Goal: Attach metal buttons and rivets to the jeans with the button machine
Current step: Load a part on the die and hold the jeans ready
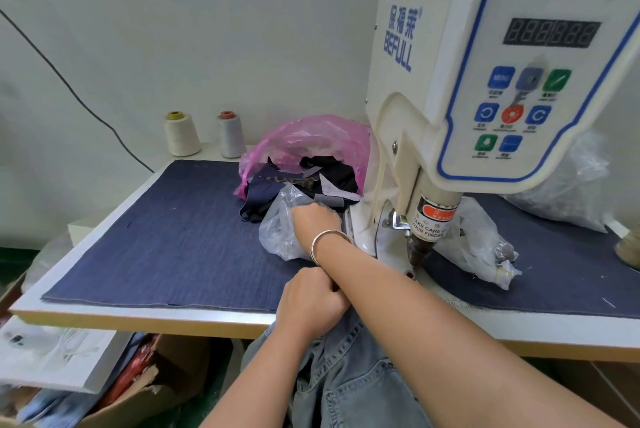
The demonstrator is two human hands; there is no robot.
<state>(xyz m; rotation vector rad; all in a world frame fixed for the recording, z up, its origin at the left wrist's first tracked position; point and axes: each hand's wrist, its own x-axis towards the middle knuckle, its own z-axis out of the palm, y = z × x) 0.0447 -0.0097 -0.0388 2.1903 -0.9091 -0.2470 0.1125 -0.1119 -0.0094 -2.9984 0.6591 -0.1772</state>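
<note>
The jeans (349, 382) hang off the near edge of the table (138, 315), in front of the button machine (485, 81), bunched and not yet laid under its punch head (417, 251). No button or rivet shows on the denim in view, so the work looks to be at the loading stage, with the fastening itself seemingly all left to do.

The left hand (310, 306) sits just in front of the machine's base, fingers curled into a closed grip on the top edge of the jeans. The right hand (317, 220), a bangle (327, 242) at its wrist, reaches across to the clear plastic bag (277, 233) just left of the machine; its fingers are buried in the plastic, so I cannot tell whether that grip is open or closed. What the bag holds is too blurred to name; probably fasteners.

Behind that bag, a pink plastic bag (304, 140) spills dark fabric scraps (311, 178). Right of the punch head lies another clear bag (485, 247) with small dark metal pieces knotted in its end. A larger clear bag (568, 185) rests behind the machine, contents unclear. Two thread cones (181, 133) stand far left of the machine.
</note>
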